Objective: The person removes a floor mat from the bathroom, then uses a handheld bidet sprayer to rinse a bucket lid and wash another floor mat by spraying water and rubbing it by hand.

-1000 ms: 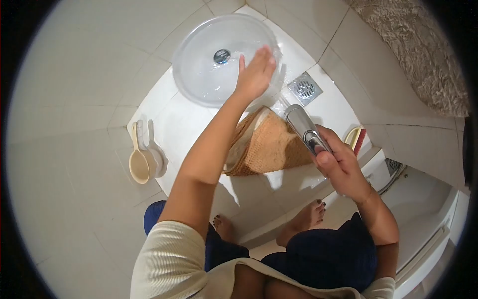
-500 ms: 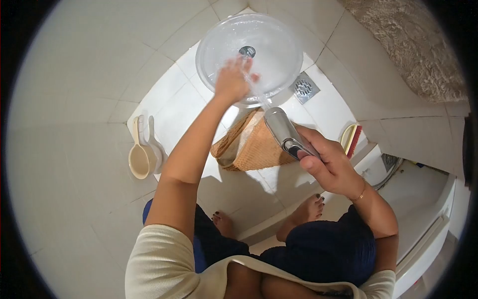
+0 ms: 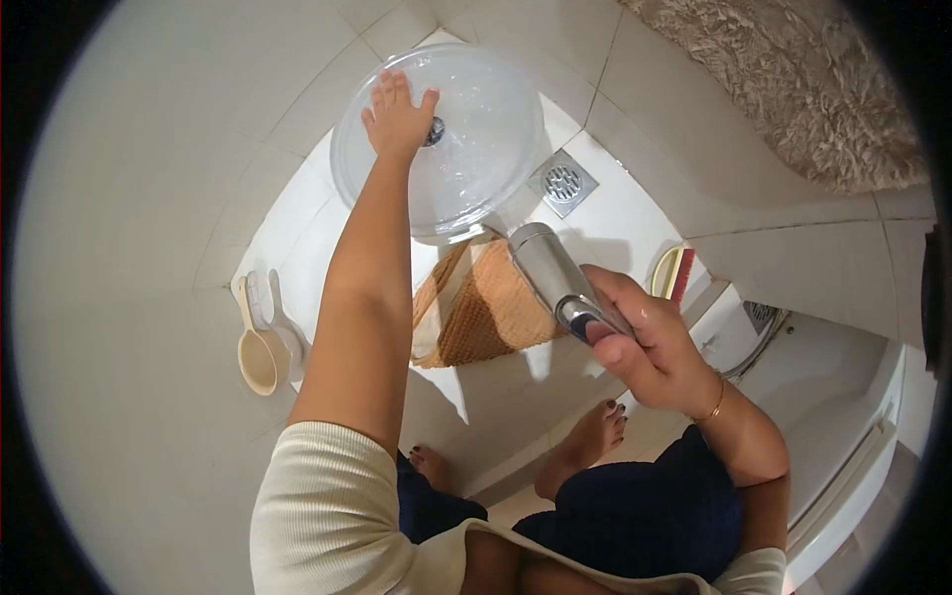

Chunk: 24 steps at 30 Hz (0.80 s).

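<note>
My right hand is wrapped round a chrome handheld sprayer, its head pointing up and left. My left hand lies with spread fingers on a wet, see-through round plastic basin or lid; I cannot tell which. A small dark disc shows at its middle, beside my left thumb. Just below its near rim is a brown, woven-textured piece with a pale inner side. Whether water leaves the sprayer now is hard to make out.
A square metal floor drain is right of the round plastic piece. Cream and clear dippers lie at the left wall. A red-bristled brush lies at right, near a hose. A shaggy rug is upper right.
My left hand has moved up and left across the plastic, fingers now spread. The water stream seen before no longer shows clearly. The view has shifted; my right hand keeps its grip.
</note>
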Motion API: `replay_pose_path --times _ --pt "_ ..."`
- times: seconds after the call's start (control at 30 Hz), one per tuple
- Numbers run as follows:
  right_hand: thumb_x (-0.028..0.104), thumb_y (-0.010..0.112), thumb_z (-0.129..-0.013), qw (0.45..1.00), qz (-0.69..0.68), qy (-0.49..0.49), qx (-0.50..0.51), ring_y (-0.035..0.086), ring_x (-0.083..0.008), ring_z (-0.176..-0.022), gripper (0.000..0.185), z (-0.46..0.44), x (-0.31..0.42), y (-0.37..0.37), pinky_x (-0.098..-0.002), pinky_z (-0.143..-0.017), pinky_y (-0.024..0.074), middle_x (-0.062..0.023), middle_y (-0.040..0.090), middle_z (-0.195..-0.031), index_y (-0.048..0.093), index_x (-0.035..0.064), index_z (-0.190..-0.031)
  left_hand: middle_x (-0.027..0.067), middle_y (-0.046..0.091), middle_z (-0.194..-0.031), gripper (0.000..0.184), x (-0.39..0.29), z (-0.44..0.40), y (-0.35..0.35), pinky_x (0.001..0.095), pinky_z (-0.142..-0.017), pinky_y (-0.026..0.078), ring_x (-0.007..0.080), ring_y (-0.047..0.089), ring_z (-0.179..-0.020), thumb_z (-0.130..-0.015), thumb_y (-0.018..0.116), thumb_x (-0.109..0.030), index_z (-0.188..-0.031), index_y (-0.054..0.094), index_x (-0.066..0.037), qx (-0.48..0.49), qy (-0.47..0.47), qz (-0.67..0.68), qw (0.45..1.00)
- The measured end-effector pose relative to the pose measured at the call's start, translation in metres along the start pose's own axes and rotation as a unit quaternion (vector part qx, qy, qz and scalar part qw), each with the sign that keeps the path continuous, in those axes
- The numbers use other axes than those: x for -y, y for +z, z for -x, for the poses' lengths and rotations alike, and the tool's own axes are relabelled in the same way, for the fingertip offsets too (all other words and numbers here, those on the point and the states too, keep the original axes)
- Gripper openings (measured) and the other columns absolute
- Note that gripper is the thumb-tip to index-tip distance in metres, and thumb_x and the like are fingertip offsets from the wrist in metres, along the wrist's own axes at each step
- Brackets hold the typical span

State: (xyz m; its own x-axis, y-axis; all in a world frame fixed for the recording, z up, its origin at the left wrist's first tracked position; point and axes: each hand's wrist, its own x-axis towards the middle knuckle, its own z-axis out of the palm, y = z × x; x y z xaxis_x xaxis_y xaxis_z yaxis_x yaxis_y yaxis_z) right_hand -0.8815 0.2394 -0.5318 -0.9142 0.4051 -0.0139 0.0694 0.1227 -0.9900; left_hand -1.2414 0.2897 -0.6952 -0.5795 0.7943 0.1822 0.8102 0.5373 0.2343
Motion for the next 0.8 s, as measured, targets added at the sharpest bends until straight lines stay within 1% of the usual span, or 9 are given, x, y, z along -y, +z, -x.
replay_pose_path --times 0.1,0.17,0.27,0.37,0.43,0.57,0.63,0.77,0.8 --pt "0.028 0.054 -0.089 0.999 0.027 -0.019 -0.012 0.062 -0.0247 -0.086 0.049 -0.003 -0.006 -0.005 -0.0294 -0.077 0.0454 -0.0173 0.059 -0.096 0.041 -0.0019 -0.125 0.009 0.025 -0.146 0.075 -0.028 0.0 0.005 0.0494 -0.107 0.016 0.0218 0.021 -0.135 -0.082 0.043 -0.055 -0.137 0.031 -0.005 -0.045 -0.078 -0.017 0.996" --pt "0.028 0.055 -0.089 0.999 0.029 -0.02 -0.022 0.062 -0.0249 -0.084 0.049 -0.006 -0.01 -0.007 -0.029 -0.076 0.0458 -0.0173 0.06 -0.094 0.041 -0.0015 -0.125 0.0126 0.023 -0.145 0.075 -0.067 0.003 0.01 0.0501 -0.108 0.014 0.023 0.019 -0.136 -0.083 0.042 -0.053 -0.137 0.028 -0.003 0.056 0.072 0.007 0.996" --pt "0.029 0.054 -0.089 0.996 0.031 0.009 -0.077 0.062 -0.0239 -0.083 0.049 -0.007 -0.013 -0.002 -0.0289 -0.075 0.0458 -0.0166 0.06 -0.093 0.041 -0.0011 -0.124 0.0152 0.022 -0.145 0.071 -0.092 0.018 0.029 0.0515 -0.107 0.014 0.0236 0.017 -0.136 -0.086 0.04 -0.048 -0.138 0.026 -0.002 0.035 0.071 0.07 0.994" --pt "0.032 0.05 -0.091 0.993 0.005 0.064 -0.099 0.061 -0.0212 -0.084 0.046 -0.009 -0.005 -0.002 -0.0286 -0.074 0.0456 -0.0164 0.061 -0.089 0.043 -0.0015 -0.122 0.0152 0.022 -0.145 0.067 -0.083 0.071 0.017 0.0511 -0.107 0.014 0.0243 0.016 -0.136 -0.088 0.037 -0.045 -0.138 0.025 -0.002 0.046 0.174 0.166 0.97" --pt "0.032 0.049 -0.091 0.995 -0.008 0.072 -0.07 0.061 -0.0214 -0.082 0.046 -0.011 -0.008 -0.001 -0.0285 -0.074 0.0456 -0.0165 0.061 -0.089 0.043 -0.0013 -0.122 0.0152 0.02 -0.146 0.067 -0.064 0.103 -0.01 0.0493 -0.108 0.013 0.0263 0.014 -0.137 -0.09 0.036 -0.045 -0.139 0.024 0.0 0.161 0.29 0.234 0.914" --pt "0.033 0.046 -0.093 0.994 0.0 0.101 -0.041 0.059 -0.0209 -0.077 0.044 -0.015 -0.012 0.01 -0.0283 -0.072 0.0451 -0.0159 0.061 -0.088 0.043 -0.0006 -0.122 0.0155 0.018 -0.147 0.068 -0.004 0.111 -0.046 0.0485 -0.108 0.011 0.0286 0.013 -0.137 -0.089 0.036 -0.048 -0.14 0.023 -0.005 0.25 0.17 -0.025 0.953" --pt "0.032 0.046 -0.093 0.995 0.002 0.099 -0.022 0.058 -0.0201 -0.077 0.044 -0.02 -0.002 0.017 -0.0284 -0.072 0.0446 -0.0154 0.06 -0.088 0.043 -0.0006 -0.122 0.0134 0.017 -0.147 0.066 0.03 0.099 -0.036 0.0502 -0.108 0.009 0.0293 0.012 -0.137 -0.089 0.037 -0.052 -0.141 0.024 -0.014 0.114 -0.056 -0.164 0.978" --pt "0.033 0.046 -0.093 0.998 0.01 0.068 -0.009 0.056 -0.0181 -0.079 0.044 -0.029 0.001 0.037 -0.0289 -0.074 0.0436 -0.0127 0.059 -0.088 0.043 -0.0001 -0.122 0.0098 0.018 -0.148 0.066 -0.016 0.107 -0.025 0.0522 -0.108 0.009 0.0302 0.012 -0.137 -0.087 0.037 -0.056 -0.14 0.027 -0.019 0.089 0.036 -0.072 0.993" --pt "0.033 0.046 -0.093 0.998 0.016 0.066 -0.005 0.056 -0.0181 -0.079 0.044 -0.031 0.002 0.04 -0.0289 -0.074 0.0436 -0.0127 0.059 -0.088 0.043 -0.0001 -0.122 0.0073 0.019 -0.148 0.065 -0.02 0.1 -0.02 0.0539 -0.107 0.008 0.0321 0.012 -0.136 -0.086 0.038 -0.056 -0.14 0.029 -0.02 0.103 0.135 0.007 0.985"
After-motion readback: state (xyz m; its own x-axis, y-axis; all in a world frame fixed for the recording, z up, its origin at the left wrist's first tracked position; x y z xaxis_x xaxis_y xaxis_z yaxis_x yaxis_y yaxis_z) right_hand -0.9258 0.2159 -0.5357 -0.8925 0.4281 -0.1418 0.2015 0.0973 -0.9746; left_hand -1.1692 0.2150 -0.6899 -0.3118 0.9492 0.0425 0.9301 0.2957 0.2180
